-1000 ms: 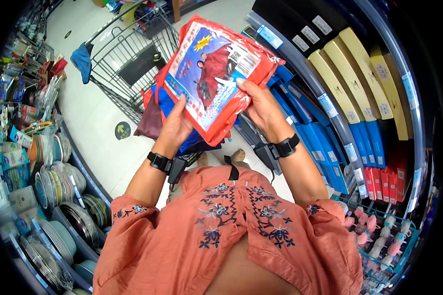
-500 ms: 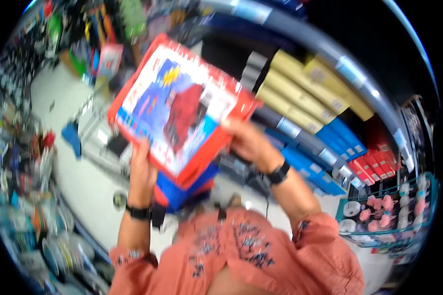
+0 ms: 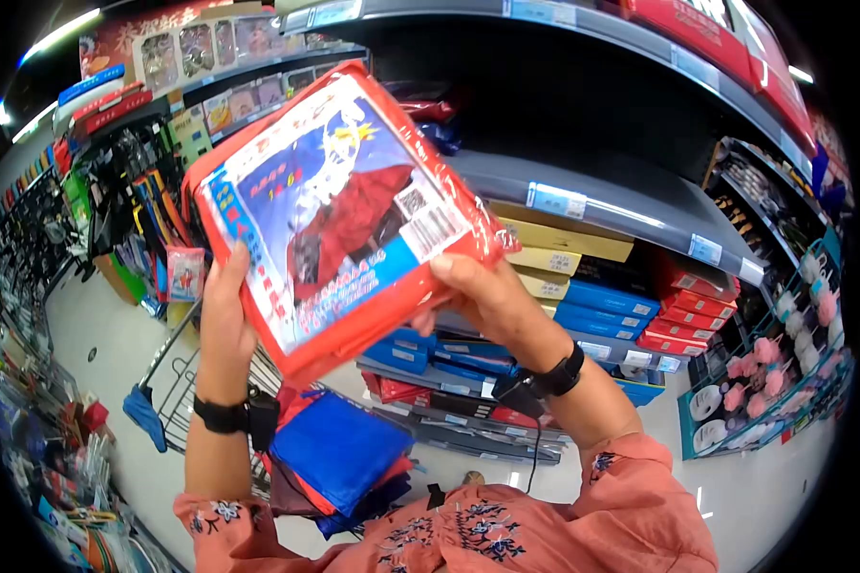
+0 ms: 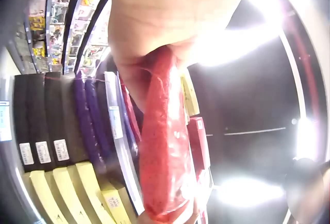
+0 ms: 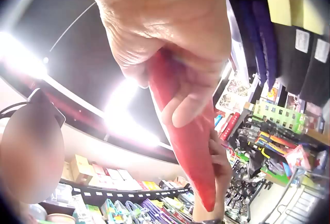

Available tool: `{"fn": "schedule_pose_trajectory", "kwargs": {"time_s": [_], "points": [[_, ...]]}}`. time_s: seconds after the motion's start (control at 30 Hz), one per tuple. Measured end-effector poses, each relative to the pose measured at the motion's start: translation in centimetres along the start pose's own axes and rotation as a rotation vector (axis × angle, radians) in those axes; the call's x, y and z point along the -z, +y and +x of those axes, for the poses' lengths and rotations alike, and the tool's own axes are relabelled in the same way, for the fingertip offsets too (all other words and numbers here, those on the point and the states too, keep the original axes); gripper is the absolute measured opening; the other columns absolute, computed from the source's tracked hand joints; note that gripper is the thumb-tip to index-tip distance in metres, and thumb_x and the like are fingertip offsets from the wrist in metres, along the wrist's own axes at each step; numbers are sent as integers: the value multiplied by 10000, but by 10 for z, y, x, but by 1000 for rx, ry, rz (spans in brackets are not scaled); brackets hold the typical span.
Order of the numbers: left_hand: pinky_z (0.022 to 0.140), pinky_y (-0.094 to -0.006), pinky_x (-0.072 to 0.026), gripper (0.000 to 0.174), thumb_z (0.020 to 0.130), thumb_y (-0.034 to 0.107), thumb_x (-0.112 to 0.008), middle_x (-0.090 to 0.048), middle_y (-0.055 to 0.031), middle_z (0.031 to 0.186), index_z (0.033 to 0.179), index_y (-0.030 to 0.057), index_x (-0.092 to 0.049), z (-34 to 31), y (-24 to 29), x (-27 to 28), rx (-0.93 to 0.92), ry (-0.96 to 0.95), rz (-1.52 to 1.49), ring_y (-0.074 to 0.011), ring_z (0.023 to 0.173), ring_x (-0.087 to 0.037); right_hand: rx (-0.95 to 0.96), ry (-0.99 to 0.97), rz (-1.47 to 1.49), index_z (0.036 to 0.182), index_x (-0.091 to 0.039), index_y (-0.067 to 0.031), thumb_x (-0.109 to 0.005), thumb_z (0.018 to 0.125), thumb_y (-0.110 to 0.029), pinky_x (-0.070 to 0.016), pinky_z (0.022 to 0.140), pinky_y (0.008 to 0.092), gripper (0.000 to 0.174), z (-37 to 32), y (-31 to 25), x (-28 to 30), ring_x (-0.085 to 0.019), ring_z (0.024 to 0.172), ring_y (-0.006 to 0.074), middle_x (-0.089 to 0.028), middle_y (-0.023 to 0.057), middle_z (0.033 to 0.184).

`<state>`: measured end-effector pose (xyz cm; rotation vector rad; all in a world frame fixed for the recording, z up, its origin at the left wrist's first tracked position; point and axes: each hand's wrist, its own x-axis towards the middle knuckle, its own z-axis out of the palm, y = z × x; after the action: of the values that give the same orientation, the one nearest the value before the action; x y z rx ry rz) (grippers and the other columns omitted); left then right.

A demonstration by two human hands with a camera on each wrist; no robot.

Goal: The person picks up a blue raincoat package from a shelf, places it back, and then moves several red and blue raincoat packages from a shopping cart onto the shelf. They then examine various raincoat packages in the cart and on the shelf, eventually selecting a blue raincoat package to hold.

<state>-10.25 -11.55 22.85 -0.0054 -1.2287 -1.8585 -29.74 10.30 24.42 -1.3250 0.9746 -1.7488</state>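
Packet in two-hand hold. Red garment packet (image 3: 330, 224), film-wrapped, sits at about 10 o'clock of the head view's centre, label facing the wearer, tilted with one corner toward 12.

Left hand (image 3: 227, 310) pinches the lower-left edge: thumb along the front, fingers closed behind. Right hand (image 3: 492, 296) grips the lower-right corner, thumb on the face below the barcode, fingers curled underneath (right wrist view confirms).

Handling notes (judgement): contents look soft, so support from beneath rather than squeeze; a hard pinch would probably crease the film. Keep both thumbs low so the label and barcode stay readable. Raise or turn both hands together, else the far edge may sag. Watch the 2 o'clock side: the packet overlaps the grey shelf (image 3: 631, 222) in view; clearance cannot be told.

Versus one second ago: camera pitch is up. Shelf bays now fill 12 to 3 o'clock, where floor and cart took the upper left. Cart (image 3: 177, 372) now shows at 8 o'clock, blue folded packet (image 3: 339, 449) more exposed at 7. Held packet appears farther left and lower. Grip looks unchanged: same edges, thumbs on face.
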Motion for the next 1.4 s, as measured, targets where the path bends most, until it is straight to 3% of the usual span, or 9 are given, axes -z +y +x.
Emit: {"fn": "schedule_pose_trajectory", "kwargs": {"time_s": [0.23, 0.3, 0.4, 0.5, 0.8, 1.03, 1.1, 1.3, 1.4], "points": [[914, -405, -574, 413, 1010, 262, -556, -633, -163, 1221, 1294, -33, -502, 166, 33, -40, 202, -358, -20, -250, 1066, -665, 225, 283, 118, 1150, -555, 34, -487, 973, -137, -599, 777, 408, 255, 69, -31, 21, -697, 848, 242, -685, 166, 995], [886, -389, -576, 468, 1016, 326, -544, -637, -155, 1193, 1301, -41, -491, 225, 33, -36, 26, -427, 50, -236, 1060, -647, 327, 316, 141, 1121, -555, 52, -467, 981, -114, -592, 854, 438, 234, 106, -32, 43, -691, 917, 262, -671, 184, 1018], [933, -402, -544, 732, 984, 472, -551, -442, -288, 1407, 1442, -54, -327, 217, 26, -53, 166, -308, 405, -306, 1222, -551, 254, 404, 277, 1150, -479, 75, -469, 982, -118, -609, 828, 456, 256, 157, -24, 78, -692, 910, 323, -624, 224, 1067], [872, -400, -545, 892, 907, 523, -639, -424, -242, 1448, 1505, -24, -267, 185, 1, -58, 43, -219, 773, -334, 1219, -547, 283, 463, 318, 1141, -465, 83, -491, 1002, -159, -606, 844, 472, 280, 173, -26, 76, -685, 937, 359, -592, 246, 1116], [848, -390, -497, 340, 909, 246, -668, -615, -174, 1060, 1209, 89, -646, 207, -32, -36, -939, -166, 1513, -332, 966, -619, 166, 307, 47, 1161, -536, 28, -582, 979, -270, -601, 742, 430, 352, 134, -45, 88, -686, 951, 344, -637, 208, 1118], [760, -486, -496, 132, 917, 190, -613, -619, -188, 909, 971, 82, -665, 249, -27, -40, -1010, -70, 1586, -399, 865, -616, 299, 417, -604, 1323, -499, 45, -566, 967, -199, -578, 767, 313, 436, 123, -75, 94, -676, 971, 253, -615, 185, 1182], [778, -499, -494, 165, 927, 186, -577, -624, -206, 929, 1003, 69, -666, 266, -26, -37, -941, -39, 1624, -419, 885, -619, 499, 478, -1046, 1223, -620, 19, -562, 911, -176, -535, 853, 384, 372, 154, -64, 118, -684, 978, 323, -688, 216, 1094], [865, -488, -499, 284, 938, 249, -537, -636, -235, 1091, 1091, 50, -670, 299, -39, -25, -598, -28, 1815, -432, 1012, -615, 292, 527, -1360, 1215, -647, -37, -544, 917, -258, -484, 947, 437, 385, 186, -65, 115, -626, 1073, 399, -666, 246, 1115], [941, -458, -472, 348, 943, 266, -549, -614, -268, 1158, 1170, 15, -629, 288, -48, -15, -680, -56, 1668, -429, 1106, -581, 215, 520, -1431, 1245, -647, -102, -552, 924, -302, -480, 956, 437, 390, 178, -60, 120, -625, 1086, 389, -668, 215, 1139]]}}
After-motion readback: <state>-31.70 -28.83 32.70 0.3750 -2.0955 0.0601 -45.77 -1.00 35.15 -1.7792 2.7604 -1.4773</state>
